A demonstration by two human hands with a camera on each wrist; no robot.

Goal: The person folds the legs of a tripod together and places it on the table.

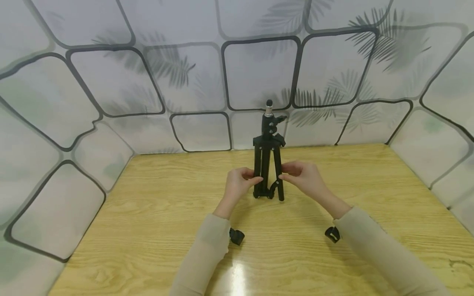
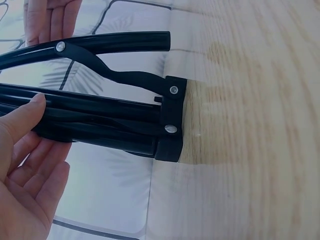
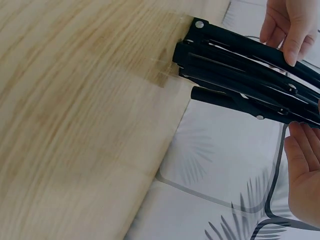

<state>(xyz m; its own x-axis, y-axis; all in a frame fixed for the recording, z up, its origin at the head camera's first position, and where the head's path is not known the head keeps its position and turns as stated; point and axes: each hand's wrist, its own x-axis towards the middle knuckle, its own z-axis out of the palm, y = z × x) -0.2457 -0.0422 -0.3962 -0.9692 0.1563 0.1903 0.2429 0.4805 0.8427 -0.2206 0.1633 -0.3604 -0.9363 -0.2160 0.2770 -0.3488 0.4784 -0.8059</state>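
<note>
Tripod stands upright, left hand and right hand both pinching its legs.

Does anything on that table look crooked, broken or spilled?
One leg of the black tripod, beside the right hand, looks odd: it angles outward while the other legs stand close together. A curved brace joins it to the base bracket, so it seems partly unfolded rather than damaged. No spill shows.

black tubular three-legged tripod upright on the flat yellow wood-grain tabletop, kinda toward the back, white leaf-print wall behind it all, bare left hand at its left side, bare right hand on its right
</note>
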